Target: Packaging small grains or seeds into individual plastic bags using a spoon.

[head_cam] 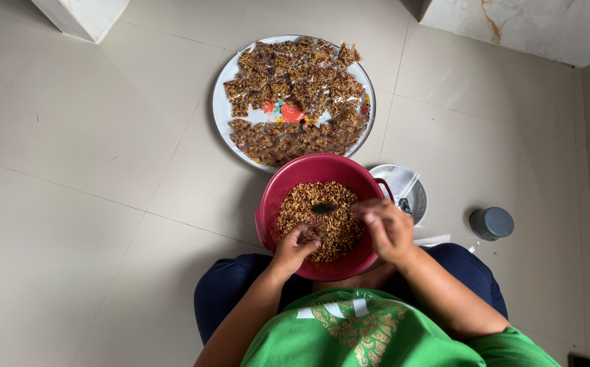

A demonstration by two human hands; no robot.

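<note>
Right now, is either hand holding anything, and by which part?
The right hand holds a dark spoon by its handle end, bowl over the brown mix in the red basin. Whether the left hand, curled in the mix, grips anything cannot be told.

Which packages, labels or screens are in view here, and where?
Small clear packets: many, on the round white flowered tray at top centre; flat squarish pouches of brown mix.
Clear empty wrappers: in the small grey bowl right of the red basin; thin, see-through.
Grey lidded jar: on the floor at right; round, no label visible.
No signs or screens in view.
</note>
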